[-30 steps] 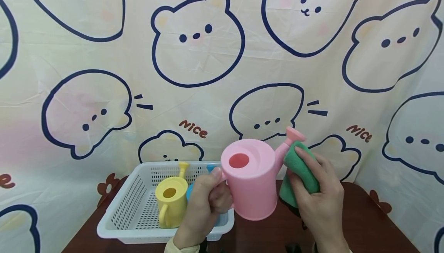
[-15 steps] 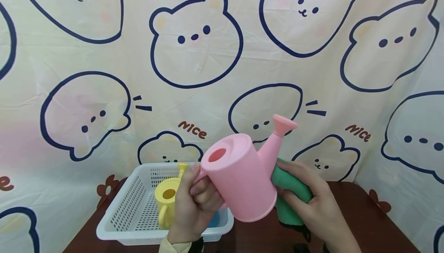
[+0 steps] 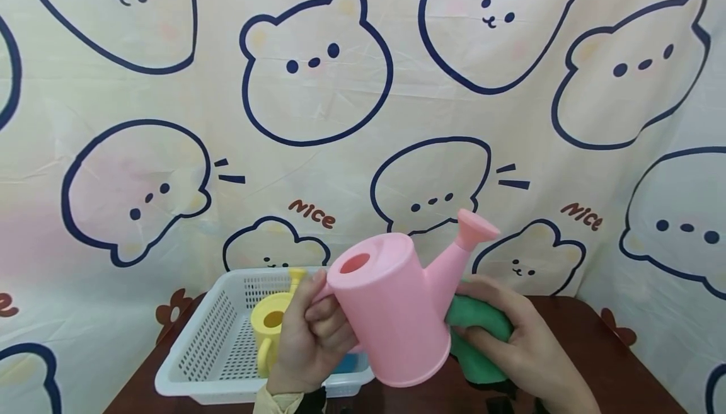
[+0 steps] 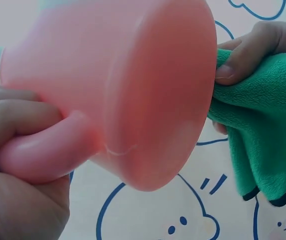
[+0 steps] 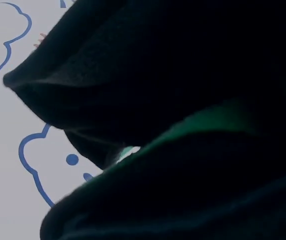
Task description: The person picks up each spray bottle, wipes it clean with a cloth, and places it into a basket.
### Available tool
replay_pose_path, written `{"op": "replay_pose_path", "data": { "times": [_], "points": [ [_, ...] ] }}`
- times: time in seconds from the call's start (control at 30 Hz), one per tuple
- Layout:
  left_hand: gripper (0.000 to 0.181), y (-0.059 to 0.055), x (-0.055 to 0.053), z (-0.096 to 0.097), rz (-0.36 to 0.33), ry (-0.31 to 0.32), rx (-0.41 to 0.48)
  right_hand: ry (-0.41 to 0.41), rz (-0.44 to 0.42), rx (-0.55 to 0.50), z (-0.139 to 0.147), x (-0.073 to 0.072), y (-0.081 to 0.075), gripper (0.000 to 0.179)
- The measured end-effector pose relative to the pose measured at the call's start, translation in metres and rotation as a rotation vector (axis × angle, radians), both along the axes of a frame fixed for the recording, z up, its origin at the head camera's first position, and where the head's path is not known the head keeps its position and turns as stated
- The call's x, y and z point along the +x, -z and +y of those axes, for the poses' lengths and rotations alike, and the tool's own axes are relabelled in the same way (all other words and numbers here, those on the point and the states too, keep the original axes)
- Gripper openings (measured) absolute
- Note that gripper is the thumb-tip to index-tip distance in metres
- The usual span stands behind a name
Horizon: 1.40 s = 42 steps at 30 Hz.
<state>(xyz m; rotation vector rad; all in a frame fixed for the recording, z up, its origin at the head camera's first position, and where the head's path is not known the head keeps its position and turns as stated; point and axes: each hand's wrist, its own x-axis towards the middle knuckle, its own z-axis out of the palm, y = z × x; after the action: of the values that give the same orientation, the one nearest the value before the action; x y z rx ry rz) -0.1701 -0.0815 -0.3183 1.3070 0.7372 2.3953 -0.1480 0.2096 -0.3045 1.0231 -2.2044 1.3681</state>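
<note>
My left hand [image 3: 311,338] grips the handle of a pink watering can [image 3: 391,313], which tilts in the air with its spout up to the right. In the left wrist view the fingers wrap the handle [image 4: 48,150], and the can's round base [image 4: 168,100] faces the camera. My right hand [image 3: 516,332] pinches a folded green cloth [image 3: 479,319] at the can's right side, below the spout. The cloth [image 4: 268,110] hangs down from the fingers in the left wrist view. Dark cloth folds [image 5: 108,75] fill most of the right wrist view and hide the right hand there.
A white perforated basket [image 3: 195,338] stands on the dark brown table [image 3: 612,363] at the left. In it sit a yellow watering can [image 3: 271,319] and a blue thing [image 3: 346,363], mostly hidden behind the left hand. A cartoon-printed curtain [image 3: 317,99] hangs behind.
The pink can has tipped from nearly upright to a slant and shifted slightly left. The right hand with the cloth has moved from near the spout's head down to the can's side.
</note>
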Motion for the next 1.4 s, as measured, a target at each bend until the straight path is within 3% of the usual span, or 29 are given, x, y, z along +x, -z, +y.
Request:
{"op": "replay_pose_path", "data": {
  "times": [0.13,0.27,0.43,0.67,0.93,1.2,1.3,1.4],
  "points": [
    [0.052,0.001,0.000,-0.001,-0.021,0.037,0.016,-0.047,0.012,-0.016,0.000,-0.001,0.001,0.056],
    [0.051,0.002,0.000,-0.001,-0.056,0.097,0.012,-0.048,-0.044,-0.030,0.002,0.000,0.005,0.054],
    [0.051,0.003,-0.002,-0.001,-0.099,0.216,0.003,-0.065,-0.105,-0.047,0.005,0.002,0.008,0.049],
    [0.050,0.003,-0.004,-0.002,-0.153,0.292,-0.053,-0.103,-0.164,-0.093,0.005,0.004,0.006,0.046],
    [0.052,0.003,-0.003,-0.002,-0.130,0.267,-0.183,-0.103,-0.132,-0.205,0.007,0.000,0.018,0.047],
    [0.052,0.003,-0.004,-0.001,-0.147,0.279,-0.197,-0.123,-0.204,-0.218,0.013,0.001,0.022,0.048],
    [0.052,0.002,-0.005,-0.001,-0.143,0.272,-0.205,-0.124,-0.188,-0.224,0.014,0.000,0.024,0.049],
    [0.052,0.002,-0.005,-0.001,-0.146,0.239,-0.216,-0.073,-0.150,-0.235,0.014,-0.001,0.023,0.048]
  ]
}}
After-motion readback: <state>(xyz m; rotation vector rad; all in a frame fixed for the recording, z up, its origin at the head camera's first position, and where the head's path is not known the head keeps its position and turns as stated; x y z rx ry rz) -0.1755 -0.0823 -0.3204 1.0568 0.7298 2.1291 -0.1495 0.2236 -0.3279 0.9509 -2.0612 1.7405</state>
